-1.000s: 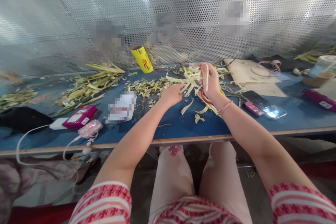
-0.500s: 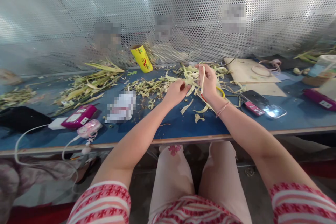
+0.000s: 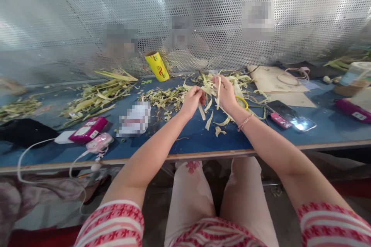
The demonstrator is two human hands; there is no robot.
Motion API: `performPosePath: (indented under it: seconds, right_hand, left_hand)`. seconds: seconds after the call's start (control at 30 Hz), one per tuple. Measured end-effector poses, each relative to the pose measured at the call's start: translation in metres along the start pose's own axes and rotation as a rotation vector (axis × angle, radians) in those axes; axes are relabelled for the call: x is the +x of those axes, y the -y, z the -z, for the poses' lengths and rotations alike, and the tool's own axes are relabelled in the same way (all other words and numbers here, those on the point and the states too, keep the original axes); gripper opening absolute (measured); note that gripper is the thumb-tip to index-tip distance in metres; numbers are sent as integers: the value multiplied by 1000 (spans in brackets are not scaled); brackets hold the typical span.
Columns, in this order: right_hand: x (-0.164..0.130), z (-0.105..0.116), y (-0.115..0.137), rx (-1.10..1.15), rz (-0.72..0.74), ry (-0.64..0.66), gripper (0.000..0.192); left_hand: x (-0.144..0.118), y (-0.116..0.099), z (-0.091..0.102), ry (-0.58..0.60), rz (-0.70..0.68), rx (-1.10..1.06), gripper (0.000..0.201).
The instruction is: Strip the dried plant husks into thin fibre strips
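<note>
both hands are raised a little above the blue tabletop [image 3: 203, 139], close together over a loose heap of pale leaf strips [image 3: 232, 81]. the left hand [image 3: 193, 100] is closed in a pinch on the upper end of one strip [image 3: 202, 111], which hangs down from its fingertips so the free end dangles clear of the surface. the right hand [image 3: 224, 92] is curled around a small bunch of strips, one of which runs up between its fingers [image 3: 218, 87]; holding them upright like this keeps the lengths apart from the tangle below. a thread bracelet sits on the right wrist. just beside the right hand, partly under the strips, lies a yellow ring [image 3: 242, 102], possibly a scissor handle, though too little shows to be sure.

shorter cut scraps [image 3: 217, 131] lie near the table edge below the hands. to the left a second, greener pile of leaves [image 3: 95, 96] is spread out, with a yellow roll [image 3: 157, 65] leaning against the perforated metal screen [image 3: 185, 11] behind. a pink power bank [image 3: 87, 128] with a white cable rests near the left edge, and two phones [image 3: 286, 115] lie to the right, kept off to the sides of the working patch. blurred people sit beyond the screen.
</note>
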State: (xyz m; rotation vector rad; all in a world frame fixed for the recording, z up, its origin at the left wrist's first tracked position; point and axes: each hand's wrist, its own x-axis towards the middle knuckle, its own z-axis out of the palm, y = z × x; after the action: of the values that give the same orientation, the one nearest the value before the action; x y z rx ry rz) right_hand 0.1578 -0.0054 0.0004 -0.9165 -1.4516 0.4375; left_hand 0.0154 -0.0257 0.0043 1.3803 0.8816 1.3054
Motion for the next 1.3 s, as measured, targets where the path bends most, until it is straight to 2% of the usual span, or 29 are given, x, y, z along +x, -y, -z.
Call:
performPosePath:
  seconds: [0.2,0.37,0.57,0.67,0.93,1.03,1.17,1.3]
  right_hand:
    - [1,-2,-4,-23,-65,158,28]
    - [1,0,1,-70,-44,184,20]
    - [-1,-2,7,190,-236,188,23]
    - [-2,-4,10,240,-299,202,26]
    - [-3,-4,17,261,-397,223,25]
    - [-4,-6,19,265,-419,227,26]
    - [-6,-8,19,284,-383,282,29]
    - [-9,-8,18,280,-294,314,37]
  left_hand:
    - [-1,-9,1,-69,12,123,27]
    - [-1,-10,3,-72,15,181,25]
    - [-1,-18,2,-83,211,-42,19]
    - [-1,-21,2,-101,251,-96,15]
    - [4,-9,4,-80,139,-39,17]
    - [5,-6,6,-115,44,79,19]
    - [7,-2,10,-145,-98,269,24]
    - [9,5,11,-157,-115,273,21]
